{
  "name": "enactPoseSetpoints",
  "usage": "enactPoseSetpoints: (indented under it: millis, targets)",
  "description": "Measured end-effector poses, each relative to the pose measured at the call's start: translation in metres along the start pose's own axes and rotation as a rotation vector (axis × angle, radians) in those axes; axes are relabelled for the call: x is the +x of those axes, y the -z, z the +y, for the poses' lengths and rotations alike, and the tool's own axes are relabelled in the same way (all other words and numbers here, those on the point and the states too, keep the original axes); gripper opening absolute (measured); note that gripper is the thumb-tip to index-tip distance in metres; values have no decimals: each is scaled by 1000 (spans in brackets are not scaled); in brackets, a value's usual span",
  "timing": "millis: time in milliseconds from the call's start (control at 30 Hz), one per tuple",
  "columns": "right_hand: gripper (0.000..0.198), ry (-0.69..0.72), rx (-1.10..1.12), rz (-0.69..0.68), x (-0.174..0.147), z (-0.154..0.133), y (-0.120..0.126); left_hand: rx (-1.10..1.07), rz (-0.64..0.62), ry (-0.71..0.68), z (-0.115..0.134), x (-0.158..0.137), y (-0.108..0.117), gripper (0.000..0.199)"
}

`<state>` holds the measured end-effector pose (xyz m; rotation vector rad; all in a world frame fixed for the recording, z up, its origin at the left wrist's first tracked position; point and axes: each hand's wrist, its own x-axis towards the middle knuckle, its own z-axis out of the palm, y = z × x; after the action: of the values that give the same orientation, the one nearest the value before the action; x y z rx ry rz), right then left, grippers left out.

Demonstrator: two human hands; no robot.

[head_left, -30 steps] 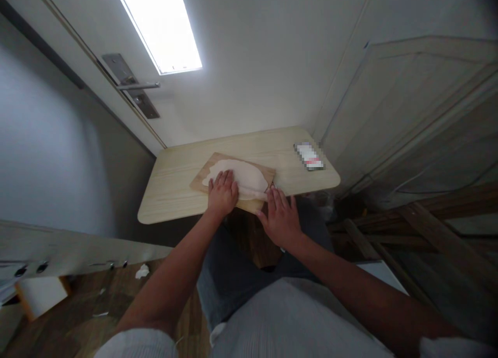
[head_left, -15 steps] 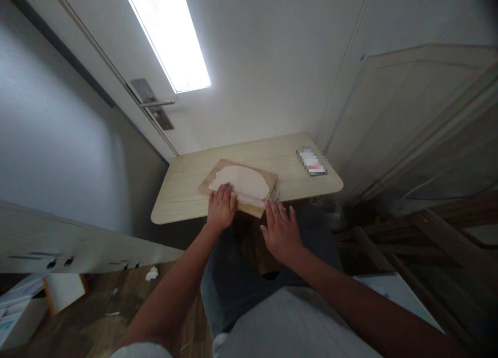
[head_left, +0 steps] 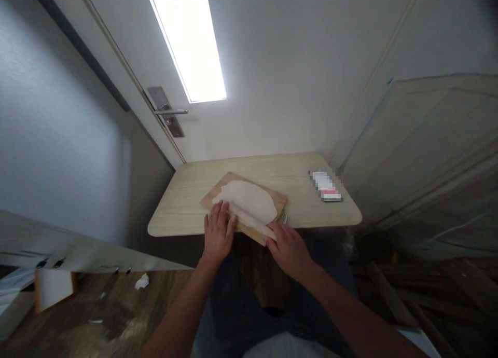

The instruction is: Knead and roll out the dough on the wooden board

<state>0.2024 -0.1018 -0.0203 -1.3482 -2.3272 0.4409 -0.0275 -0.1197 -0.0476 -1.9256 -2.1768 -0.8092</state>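
A thin, pale, flattened sheet of dough [head_left: 249, 194] lies on a wooden cutting board [head_left: 229, 177], its outline an uneven oval. Along the near edge of the dough runs a pale rolling pin [head_left: 252, 222], slanting down to the right. My left hand [head_left: 218, 231] is at the pin's left end, its fingers over it and the thumb on the near side. The right end is in my right hand [head_left: 290, 248], with fingers and thumb closed around it. Both hands partly cover the pin's ends.
The board rests on a light wooden table [head_left: 175, 207] with rounded corners, against a white door [head_left: 272, 88] with a metal handle [head_left: 171, 111]. A phone [head_left: 326, 186], partly pixelated, lies at the table's right. Crumpled paper [head_left: 142, 281] is on the floor at left.
My right hand, earlier spread with its fingertips at the pin's end, has closed round that end. My left hand stays at the other end. The view has shifted, so everything appears lower.
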Motion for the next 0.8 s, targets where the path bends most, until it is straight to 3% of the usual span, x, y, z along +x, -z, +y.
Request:
enactPoseSetpoints:
  millis: [133,300,533,800]
  targets:
    - [32,-73,187,141,16,28,-3,57,89,250,13,4,-7,66]
    - [34,-203,183,271,54,63,-4,138,-41,296,22,21,-17,80]
    - [35,-189,70,354,96,83,-15,48,-258,170,-2,66,-17,90]
    - [36,-100,0,401,95,91,-26,-11,-293,-4,-1,86,-32,87]
